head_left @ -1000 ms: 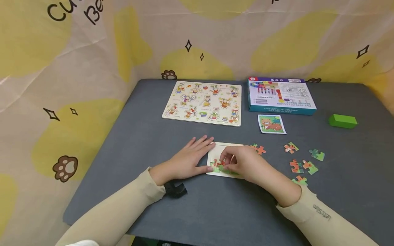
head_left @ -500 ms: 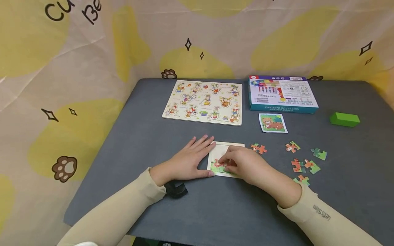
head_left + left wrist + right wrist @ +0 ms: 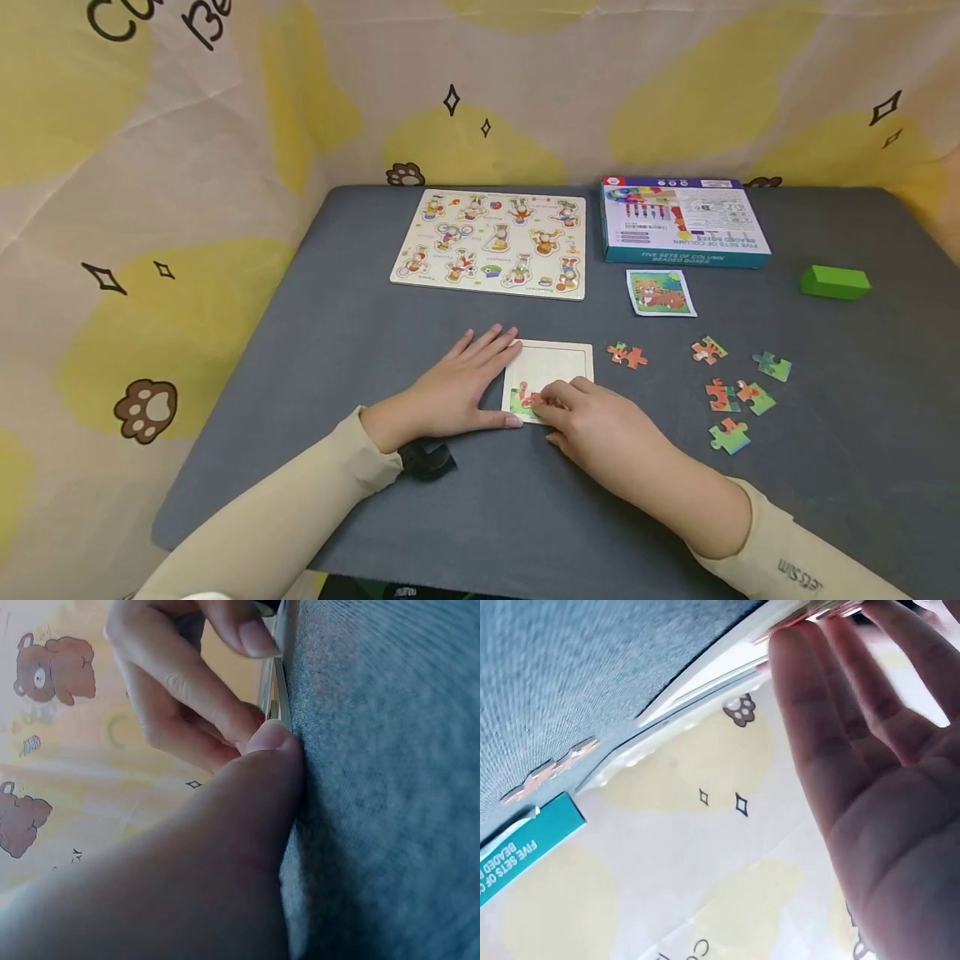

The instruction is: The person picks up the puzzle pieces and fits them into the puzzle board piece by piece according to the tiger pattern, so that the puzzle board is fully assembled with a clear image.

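A small cream puzzle tray (image 3: 558, 360) lies near the middle of the table, with orange-and-green jigsaw pieces (image 3: 517, 402) in its near left corner. My left hand (image 3: 457, 392) lies flat with fingers spread, its fingertips and thumb at the tray's left side, steadying contact at the edge. My right hand (image 3: 607, 429) reaches over the near right part of the tray. Its fingertips press on the jigsaw pieces, while the thumb (image 3: 257, 637) stays apart from them. Those fingers (image 3: 802, 682) look fairly straight in the right wrist view and hide part of the pieces.
Several loose jigsaw pieces (image 3: 722, 395) lie right of the tray, and a pair (image 3: 627, 355) sits closer to it. Behind are a tiger picture card (image 3: 661, 293), a peg puzzle board (image 3: 487, 243), a flat box (image 3: 686, 223) and a green block (image 3: 835, 282).
My right hand has shifted toward the table's near edge, uncovering more of the tray. Its thumb has come off the pieces and the fingers now press. My left hand stays put.
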A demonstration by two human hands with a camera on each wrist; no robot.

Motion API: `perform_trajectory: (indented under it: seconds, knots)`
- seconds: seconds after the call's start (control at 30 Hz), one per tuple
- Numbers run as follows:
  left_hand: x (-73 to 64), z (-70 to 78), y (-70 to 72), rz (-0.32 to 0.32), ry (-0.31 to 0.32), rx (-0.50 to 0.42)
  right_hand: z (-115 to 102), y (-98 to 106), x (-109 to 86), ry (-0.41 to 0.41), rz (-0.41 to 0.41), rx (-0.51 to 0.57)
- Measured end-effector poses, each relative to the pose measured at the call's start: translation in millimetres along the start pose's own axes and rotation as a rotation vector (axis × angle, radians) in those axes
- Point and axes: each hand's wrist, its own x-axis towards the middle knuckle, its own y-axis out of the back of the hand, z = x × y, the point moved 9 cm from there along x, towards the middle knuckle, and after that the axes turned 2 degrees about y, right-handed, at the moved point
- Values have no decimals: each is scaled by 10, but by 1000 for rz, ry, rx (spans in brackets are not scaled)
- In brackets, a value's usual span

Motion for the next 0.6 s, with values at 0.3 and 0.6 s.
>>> perform_trajectory:
  seconds: [0.3, 0.6]
  knots:
    - [-42, 63, 29, 6, -28, 6, 24, -55, -30, -82, -31, 46]
    - [-86, 257, 275, 145, -157, 71, 46, -17, -15, -61, 11, 53]
